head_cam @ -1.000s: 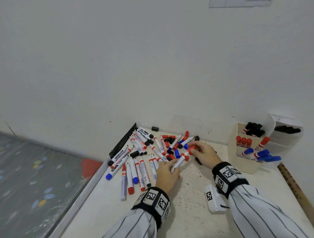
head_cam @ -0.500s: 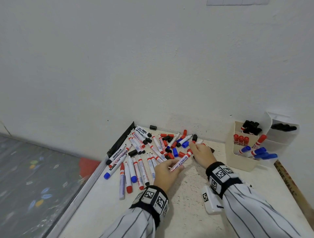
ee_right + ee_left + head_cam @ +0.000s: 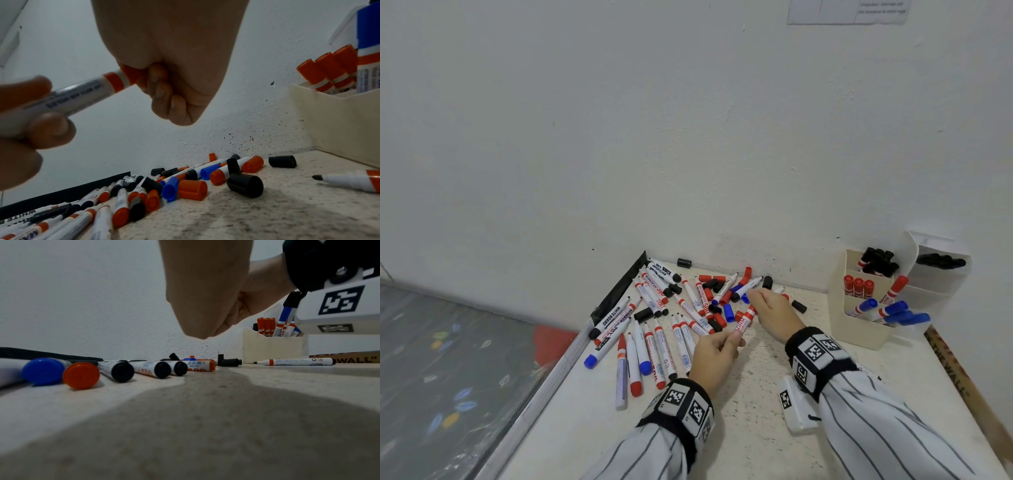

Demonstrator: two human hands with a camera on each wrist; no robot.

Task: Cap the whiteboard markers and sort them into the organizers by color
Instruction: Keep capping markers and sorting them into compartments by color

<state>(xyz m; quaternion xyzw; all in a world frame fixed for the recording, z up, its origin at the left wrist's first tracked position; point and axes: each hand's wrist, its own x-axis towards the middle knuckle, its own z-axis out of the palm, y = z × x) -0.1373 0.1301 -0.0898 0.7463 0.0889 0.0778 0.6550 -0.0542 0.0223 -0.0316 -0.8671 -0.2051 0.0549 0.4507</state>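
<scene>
Both hands hold one red whiteboard marker (image 3: 743, 318) above the table (image 3: 756, 428). The left hand (image 3: 714, 356) pinches the white barrel at its rear end; the right hand (image 3: 774, 310) has its fingers (image 3: 162, 84) curled round the red cap end. The marker pile (image 3: 671, 318) crowds the table's back left corner against the wall (image 3: 688, 137), with loose caps (image 3: 192, 188) scattered just beneath the hands. The cream organizer (image 3: 859, 329) stands at the right, holding red, blue and black markers, well apart from the pile. Bare tabletop lies between the forearms and toward the near edge. Compared with a second ago, the held marker sits nearer the person, clear of the pile, and the right hand has closed over its tip end.
</scene>
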